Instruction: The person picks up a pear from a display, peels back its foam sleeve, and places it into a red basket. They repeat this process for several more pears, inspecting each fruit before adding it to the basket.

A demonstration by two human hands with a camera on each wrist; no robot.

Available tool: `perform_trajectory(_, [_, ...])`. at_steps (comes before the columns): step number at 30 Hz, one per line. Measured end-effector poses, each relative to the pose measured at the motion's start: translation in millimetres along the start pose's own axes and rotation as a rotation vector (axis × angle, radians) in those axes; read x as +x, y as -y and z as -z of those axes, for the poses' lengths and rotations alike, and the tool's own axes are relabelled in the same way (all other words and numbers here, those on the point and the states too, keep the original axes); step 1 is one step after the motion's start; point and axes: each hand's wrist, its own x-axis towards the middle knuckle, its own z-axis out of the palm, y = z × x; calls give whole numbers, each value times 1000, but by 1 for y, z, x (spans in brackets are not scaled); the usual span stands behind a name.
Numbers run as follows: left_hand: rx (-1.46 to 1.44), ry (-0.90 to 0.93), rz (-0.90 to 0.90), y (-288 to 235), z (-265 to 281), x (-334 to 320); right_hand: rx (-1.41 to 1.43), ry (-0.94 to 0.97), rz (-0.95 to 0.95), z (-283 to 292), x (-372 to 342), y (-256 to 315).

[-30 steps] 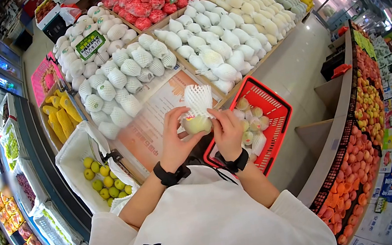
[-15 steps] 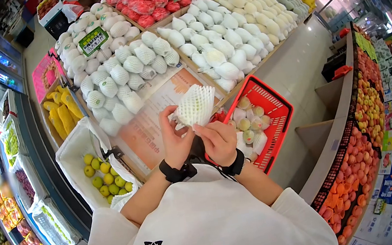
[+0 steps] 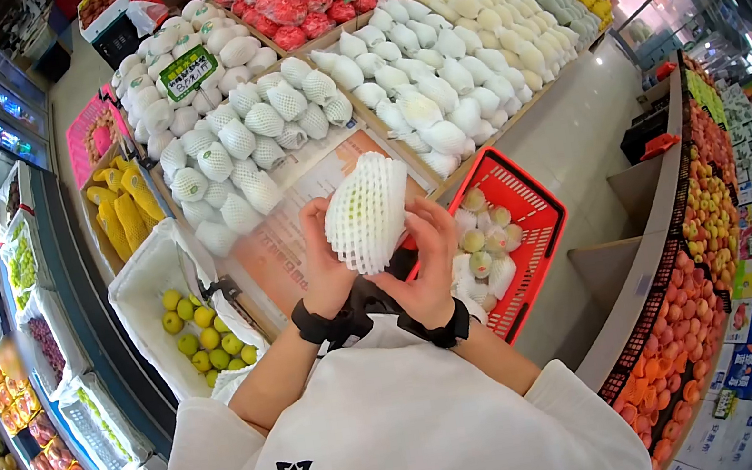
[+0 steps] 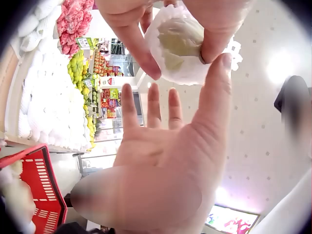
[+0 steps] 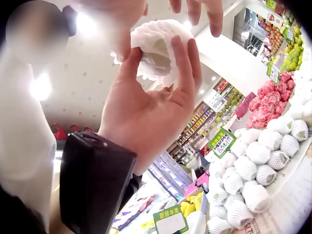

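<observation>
The foam net [image 3: 368, 207] now hides the fruit's [image 4: 179, 40] outer side, where a second ago its lower half showed bare — so the wrapping looks nearly done. That one fruit sits between two hands: the right hand [image 3: 429, 273] grips it in thumb and fingers; the left hand [image 3: 324, 276] is straight-fingered, thumb at the net. Right of them, one red basket [image 3: 497, 176] — at least six pale fruits [image 3: 476, 265]; left, one white-lined box [image 3: 138, 293], about a dozen green-yellow fruits [image 3: 205, 317].
</observation>
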Motion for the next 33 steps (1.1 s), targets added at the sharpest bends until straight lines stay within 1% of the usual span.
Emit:
perform_trajectory(2, [36,8,32,0,2,-2,41,-2,-40,-6,-4,-3])
perform_trajectory(4, [56,4,14,-3,1,-1,80,-5,-78,-7,-4,-4])
perform_trajectory(6, [77,-2,-5,-4,3,-1,62,64,-33,-5,-2,-3])
perform_trajectory(7, [149,23,-44,-4,5,-1,62,63,-33,-3,0,-2])
perform_trajectory(8, [221,45,-85,-3,6,-1,0,59,20,-2,1,0])
perform_trajectory(9, [223,40,-87,-2,7,-2,-60,57,73,-2,2,1])
perform_trajectory(12, [166,36,-63,0,4,-9,-48,30,108,-5,-7,-6])
perform_trajectory(14, [32,-18,-11,-2,-4,-12,-85,15,116,-10,-12,-13])
perform_trajectory(16, [36,-57,0,1,0,-11,-119,2,125,-15,-13,-13])
perform_trajectory(18, [41,-98,7,4,5,-9,-62,126,78,-19,-13,-11])
perform_trajectory(19, [-11,-132,4,4,9,-8,-55,133,83,-19,-11,-10])
perform_trajectory(21, [-62,-178,-10,8,21,-6,272,265,-55,-19,-7,-9])
perform_trajectory(22, [130,-162,-94,6,26,-5,657,234,-231,-29,-7,-10])
perform_trajectory(23, [323,-147,-173,4,29,-4,784,208,-379,-31,-6,-5])
perform_trajectory(24, [537,-116,-225,-1,32,-9,792,240,-485,-33,-3,-6])
perform_trajectory(25, [541,-128,-226,0,38,-10,797,269,-591,-35,0,-7])
perform_trajectory(26, [703,-88,-331,2,45,-12,801,279,-595,-38,4,-7])
perform_trajectory(27, [864,-45,-434,3,51,-13,825,307,-664,-42,11,-6])
perform_trajectory(28, [888,-43,-468,3,56,-13,848,336,-732,-46,16,-6])
perform_trajectory(29, [891,-52,-465,5,59,-13,850,345,-735,-51,17,-10])
perform_trajectory(31, [755,-82,-420,6,62,-13,672,312,-601,-63,20,-18])
perform_trajectory(32, [758,-88,-417,3,62,-13,675,319,-603,-66,24,-18])
perform_trajectory(33, [488,-94,-268,-2,61,-14,485,345,-434,-67,30,-16])
